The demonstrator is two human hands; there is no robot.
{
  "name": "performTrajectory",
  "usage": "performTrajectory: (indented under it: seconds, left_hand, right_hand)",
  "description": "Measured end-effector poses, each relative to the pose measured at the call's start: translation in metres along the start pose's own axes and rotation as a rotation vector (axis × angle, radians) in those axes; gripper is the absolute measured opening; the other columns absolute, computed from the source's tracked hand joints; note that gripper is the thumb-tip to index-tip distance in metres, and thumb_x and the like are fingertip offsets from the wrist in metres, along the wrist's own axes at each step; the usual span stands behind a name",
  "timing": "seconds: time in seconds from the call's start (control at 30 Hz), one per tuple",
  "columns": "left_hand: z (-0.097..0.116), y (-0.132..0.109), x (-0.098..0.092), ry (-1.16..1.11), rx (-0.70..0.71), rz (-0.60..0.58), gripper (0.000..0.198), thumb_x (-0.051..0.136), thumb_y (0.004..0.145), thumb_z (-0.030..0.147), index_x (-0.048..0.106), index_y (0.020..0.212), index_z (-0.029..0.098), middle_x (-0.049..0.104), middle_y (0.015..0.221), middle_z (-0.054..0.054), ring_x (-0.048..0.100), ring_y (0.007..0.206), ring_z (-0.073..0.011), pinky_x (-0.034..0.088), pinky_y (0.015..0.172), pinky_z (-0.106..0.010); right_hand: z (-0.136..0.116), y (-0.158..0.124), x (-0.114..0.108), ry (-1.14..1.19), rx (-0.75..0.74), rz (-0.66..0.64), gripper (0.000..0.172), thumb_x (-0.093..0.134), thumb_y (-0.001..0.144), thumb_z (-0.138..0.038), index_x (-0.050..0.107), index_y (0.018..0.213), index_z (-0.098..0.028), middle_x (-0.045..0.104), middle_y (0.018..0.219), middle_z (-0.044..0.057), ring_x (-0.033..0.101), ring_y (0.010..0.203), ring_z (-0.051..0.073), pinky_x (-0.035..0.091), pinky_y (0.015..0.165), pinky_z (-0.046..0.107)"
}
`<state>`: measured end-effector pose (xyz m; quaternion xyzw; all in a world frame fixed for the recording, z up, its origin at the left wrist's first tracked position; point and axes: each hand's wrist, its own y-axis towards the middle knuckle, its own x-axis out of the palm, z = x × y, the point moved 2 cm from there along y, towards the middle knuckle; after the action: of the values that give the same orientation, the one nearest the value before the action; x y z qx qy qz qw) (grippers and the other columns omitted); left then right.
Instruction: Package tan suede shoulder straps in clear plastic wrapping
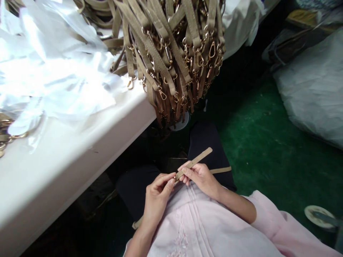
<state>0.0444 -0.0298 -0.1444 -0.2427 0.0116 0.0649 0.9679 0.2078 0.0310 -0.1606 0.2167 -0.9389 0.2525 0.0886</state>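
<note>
Over my lap, a narrow tan strap [199, 157] runs between my two hands, its rounded end pointing up and to the right. My right hand [200, 176] pinches the strap between thumb and fingers. At the strap's lower end, a small gold-coloured metal piece, perhaps a buckle or ring, shows at the fingertips of my left hand [159, 191]. That hand's thumb and fingers are closed on it, and they hide most of its shape. Another length of tan strap [221, 170] extends to the right from behind my right hand, across my thigh.
Many tan straps with gold clasps [171, 53] hang over the corner of the white table [120, 121]. Clear plastic bags [53, 67] lie on the table, with gold hardware [8, 135] at its left. A large white sack [316, 85] stands on the green floor [257, 142].
</note>
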Motion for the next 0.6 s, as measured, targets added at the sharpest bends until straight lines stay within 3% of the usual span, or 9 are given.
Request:
performTrajectory:
  seconds: [0.17,0.47,0.6]
  left_hand:
    - [-0.002,0.004,0.000,-0.122,-0.146,0.023,0.027,0.079,0.073,0.037,0.077,0.094,0.019,0.068,0.081,-0.003,0.056,0.064,-0.0107,0.048,0.061,-0.022]
    - [-0.004,0.005,0.001,-0.119,-0.205,0.012,0.031,0.080,0.069,0.037,0.077,0.092,0.016,0.072,0.081,-0.006,0.060,0.067,-0.0142,0.049,0.063,-0.024]
    - [-0.003,0.005,0.002,-0.070,-0.199,0.029,0.032,0.080,0.068,0.036,0.077,0.091,0.014,0.073,0.081,-0.008,0.060,0.067,-0.0143,0.047,0.060,-0.023]
  right_hand:
    - [-0.001,0.001,0.002,-0.092,-0.066,0.009,0.036,0.064,0.088,-0.048,0.071,0.093,-0.012,0.067,0.073,0.005,0.060,0.062,0.012,0.049,0.056,0.022]
    - [-0.010,-0.003,0.005,-0.296,-0.276,-0.009,0.022,0.062,0.093,-0.034,0.073,0.088,-0.015,0.068,0.074,0.003,0.061,0.063,0.012,0.047,0.057,0.022]
    - [-0.006,-0.004,0.006,-0.419,-0.395,0.024,0.020,0.064,0.092,-0.033,0.075,0.087,-0.017,0.071,0.080,0.006,0.065,0.074,0.017,0.051,0.067,0.027]
